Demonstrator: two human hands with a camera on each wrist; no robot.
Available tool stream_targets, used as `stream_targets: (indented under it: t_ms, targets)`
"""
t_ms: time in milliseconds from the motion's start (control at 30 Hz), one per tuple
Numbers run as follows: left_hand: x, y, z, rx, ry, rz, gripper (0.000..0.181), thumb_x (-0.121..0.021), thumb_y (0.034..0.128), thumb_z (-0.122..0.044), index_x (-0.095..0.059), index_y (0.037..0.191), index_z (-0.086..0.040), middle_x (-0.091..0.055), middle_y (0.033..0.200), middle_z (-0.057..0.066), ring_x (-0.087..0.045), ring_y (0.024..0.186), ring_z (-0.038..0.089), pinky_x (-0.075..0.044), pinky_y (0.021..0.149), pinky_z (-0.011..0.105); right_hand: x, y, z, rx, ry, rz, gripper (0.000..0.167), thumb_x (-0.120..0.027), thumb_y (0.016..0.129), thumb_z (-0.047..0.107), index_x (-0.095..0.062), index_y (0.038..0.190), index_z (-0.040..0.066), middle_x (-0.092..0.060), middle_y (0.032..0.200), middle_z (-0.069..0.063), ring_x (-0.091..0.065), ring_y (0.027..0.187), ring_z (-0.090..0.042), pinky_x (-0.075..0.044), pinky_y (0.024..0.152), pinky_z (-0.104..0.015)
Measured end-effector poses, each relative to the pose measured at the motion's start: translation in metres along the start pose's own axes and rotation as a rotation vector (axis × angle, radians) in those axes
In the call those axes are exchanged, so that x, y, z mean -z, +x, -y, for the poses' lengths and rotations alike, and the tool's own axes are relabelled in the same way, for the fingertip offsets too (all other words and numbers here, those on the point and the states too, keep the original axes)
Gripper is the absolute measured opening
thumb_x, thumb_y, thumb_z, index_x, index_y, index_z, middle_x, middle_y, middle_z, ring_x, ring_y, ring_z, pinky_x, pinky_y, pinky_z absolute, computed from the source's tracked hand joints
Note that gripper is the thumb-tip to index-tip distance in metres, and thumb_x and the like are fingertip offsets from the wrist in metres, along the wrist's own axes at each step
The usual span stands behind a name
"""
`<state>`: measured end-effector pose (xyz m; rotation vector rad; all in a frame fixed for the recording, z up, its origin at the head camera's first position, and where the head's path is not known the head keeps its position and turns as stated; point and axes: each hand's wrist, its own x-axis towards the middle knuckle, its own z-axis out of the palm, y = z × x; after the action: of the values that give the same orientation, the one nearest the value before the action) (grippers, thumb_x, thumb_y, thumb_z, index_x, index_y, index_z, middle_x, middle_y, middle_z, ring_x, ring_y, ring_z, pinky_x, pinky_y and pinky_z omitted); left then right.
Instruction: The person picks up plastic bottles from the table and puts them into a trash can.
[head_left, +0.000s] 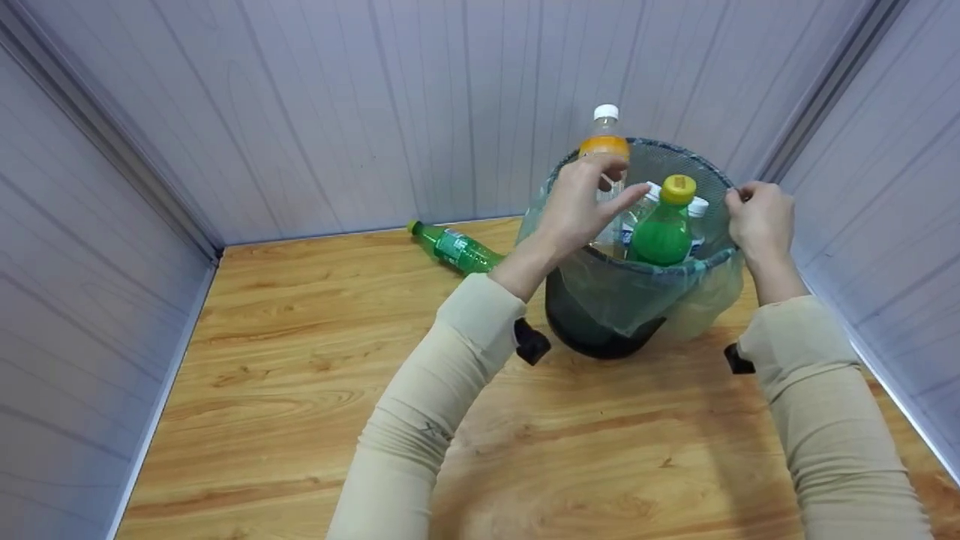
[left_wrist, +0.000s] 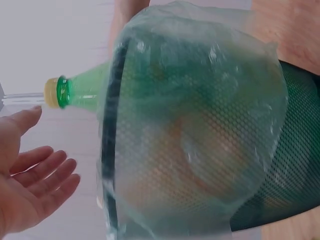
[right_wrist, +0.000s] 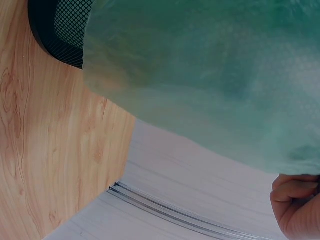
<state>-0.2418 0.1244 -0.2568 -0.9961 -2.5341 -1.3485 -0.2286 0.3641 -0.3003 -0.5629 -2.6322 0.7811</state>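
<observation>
A black mesh trash bin (head_left: 596,334), lined with a thin green plastic bag (head_left: 622,296), holds several bottles. Among them are a green bottle with a yellow cap (head_left: 660,236) and a tall clear bottle with an orange label (head_left: 604,145) and white cap. My left hand (head_left: 576,201) hovers at the bin's left side by the clear bottle. Its fingers (left_wrist: 47,175) look loose and apart, with nothing in them, in the left wrist view. At the right rim, my right hand (head_left: 763,221) pinches the bag's edge; its curled fingers (right_wrist: 295,192) show in the right wrist view.
Another green bottle (head_left: 457,250) lies on its side on the wood-grain floor (head_left: 300,360), left of the bin and partly behind my left arm. Pale panel walls (head_left: 315,112) stand at the back and on both sides.
</observation>
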Motion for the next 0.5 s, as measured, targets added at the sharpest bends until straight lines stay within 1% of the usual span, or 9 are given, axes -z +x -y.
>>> stream_targets:
  t_ms: [167,267,367,500]
  targets:
    - [0.012,-0.010,0.014,-0.058,-0.013,-0.100,0.033,-0.057,0.0862,-0.026,-0.059,0.110,-0.003,-0.059,0.101,0.008,-0.054,0.089,0.013,-0.042,0.076,0.014,0.001,-0.001,0.000,-0.003,0.005,0.001,0.040,-0.037,0.093,0.025,-0.058,0.101,-0.008,-0.055,0.095,-0.022,-0.047,0.077,-0.028,-0.039,0.061,-0.033]
    - [0.020,-0.017,0.024,-0.076,0.013,-0.167,0.029,-0.058,0.0860,-0.022,-0.060,0.107,-0.002,-0.060,0.098,0.009,-0.054,0.087,0.013,-0.042,0.076,0.016,0.001,-0.002,0.000,0.013,0.002,-0.016,0.039,-0.038,0.092,0.024,-0.059,0.099,-0.008,-0.056,0.092,-0.022,-0.047,0.075,-0.027,-0.038,0.059,-0.033]
    - [0.027,-0.025,0.036,-0.081,0.053,-0.224,0.026,-0.059,0.0857,-0.020,-0.060,0.105,-0.002,-0.061,0.096,0.009,-0.055,0.085,0.015,-0.043,0.075,0.017,0.001,-0.002,-0.002,0.036,-0.008,-0.036,0.037,-0.039,0.092,0.023,-0.060,0.096,-0.008,-0.057,0.088,-0.022,-0.048,0.071,-0.028,-0.037,0.058,-0.033]
    - [0.034,-0.034,0.054,-0.055,0.122,-0.248,0.026,-0.057,0.0870,-0.021,-0.061,0.104,-0.002,-0.061,0.095,0.009,-0.056,0.084,0.016,-0.043,0.075,0.018,0.002,-0.003,-0.004,0.033,-0.012,-0.033,0.039,-0.038,0.092,0.024,-0.059,0.097,-0.008,-0.056,0.089,-0.022,-0.048,0.072,-0.029,-0.037,0.059,-0.034]
